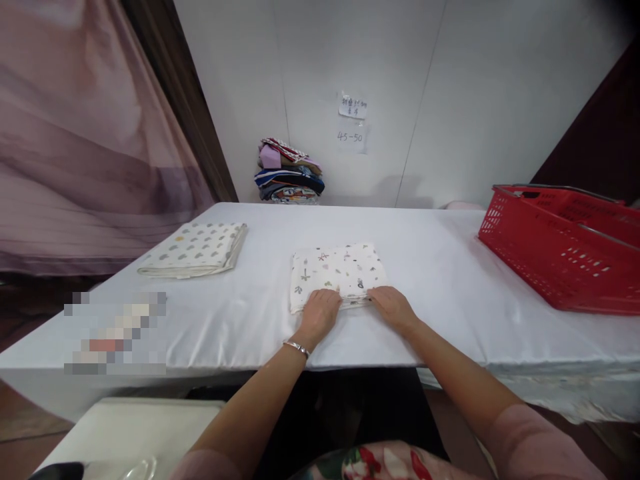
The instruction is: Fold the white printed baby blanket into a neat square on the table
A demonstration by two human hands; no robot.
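A folded white cloth with small printed plant motifs lies flat in the middle of the table, its layers showing along the near edge. My left hand is at the left part of that near edge, fingers curled over the cloth. On the right, my right hand pinches the near right corner, with thumb and fingertips at the edge. A short stretch of folded edge shows between the two hands. Parts of the fingertips are hidden in the cloth. A silver bracelet circles my left wrist.
Another folded cloth with grey-green motifs lies at the left of the white-covered table. A red plastic basket stands at the right. Behind the table's far edge is a stack of folded fabrics against the wall. A pixelated patch hides something at the left front.
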